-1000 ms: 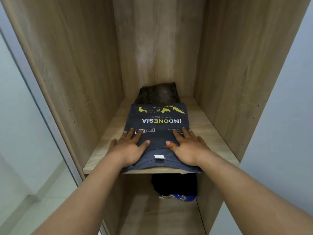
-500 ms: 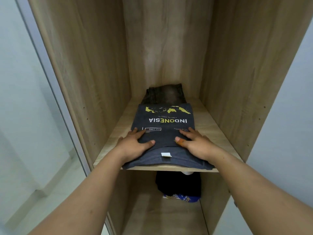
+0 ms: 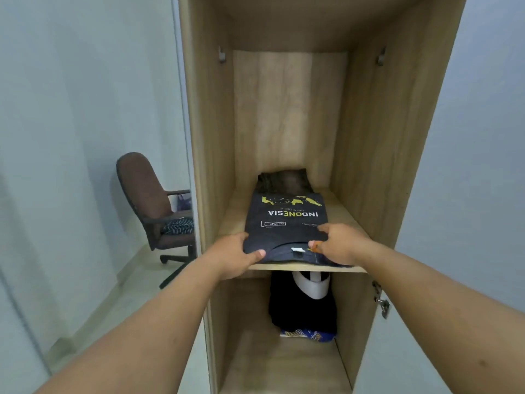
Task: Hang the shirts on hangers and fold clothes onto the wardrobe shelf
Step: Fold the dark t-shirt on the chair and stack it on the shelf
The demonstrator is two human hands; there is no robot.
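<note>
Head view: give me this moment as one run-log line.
step: placing folded shirt | dark INDONESIA T-shirt on shelf | left hand grips near-left edge | right hand grips near-right edge

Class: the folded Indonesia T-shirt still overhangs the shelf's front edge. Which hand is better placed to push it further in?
Probably the right hand: it rests on the T-shirt beside the collar, while the left hand grips its side edge, nearly off the shelf.

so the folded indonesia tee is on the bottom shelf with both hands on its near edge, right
Not quite. The folded Indonesia tee lies on the upper shelf, not the bottom one; the compartment below holds a black garment. The rest stands: the left hand and right hand are both at its near edge. The head view shows this.
</note>
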